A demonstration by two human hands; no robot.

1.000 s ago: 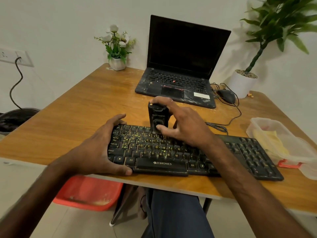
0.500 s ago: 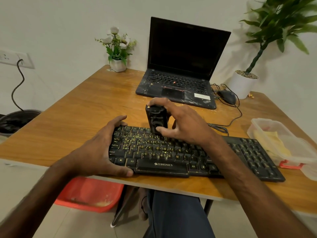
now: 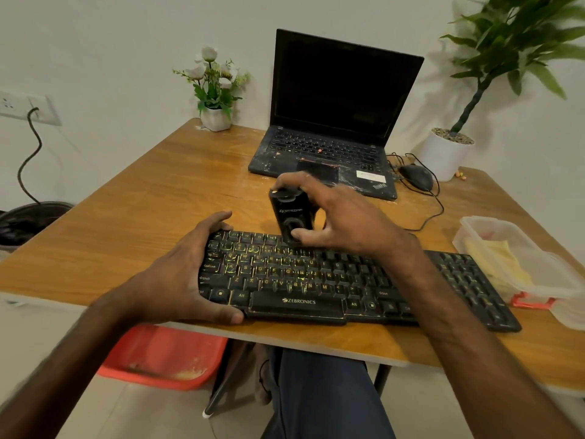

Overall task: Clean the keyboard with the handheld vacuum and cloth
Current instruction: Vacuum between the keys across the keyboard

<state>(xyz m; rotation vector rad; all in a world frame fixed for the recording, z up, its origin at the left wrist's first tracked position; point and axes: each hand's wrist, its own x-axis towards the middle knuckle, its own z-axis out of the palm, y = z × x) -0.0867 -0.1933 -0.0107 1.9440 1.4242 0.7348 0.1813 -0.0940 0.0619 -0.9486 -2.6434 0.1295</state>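
1. My right hand (image 3: 345, 217) grips the handheld vacuum (image 3: 292, 217) upright. The index finger is curled over its top and the thumb is pressed low on its front.
2. The vacuum's lower end sits on the top key rows of the keyboard (image 3: 316, 280), left of centre.
3. My left hand (image 3: 177, 280) clamps the keyboard's left end, with the thumb on the front edge and the fingers curled over the back edge.
4. My judgement is that the nozzle should be held flat to the keys and drawn slowly along one row at a time. The left hand should brace the board so it cannot slide on the table (image 3: 126, 217).
5. The keyboard is black and full-width, and lies along the table's near edge. "ZEBRONICS" is printed on its space bar. Yellowish marks show on the left-hand keys; I cannot tell whether they are lettering or dirt.
6. The yellow cloth (image 3: 506, 264) lies in a clear plastic container (image 3: 474, 223) just beside the keyboard's right end.
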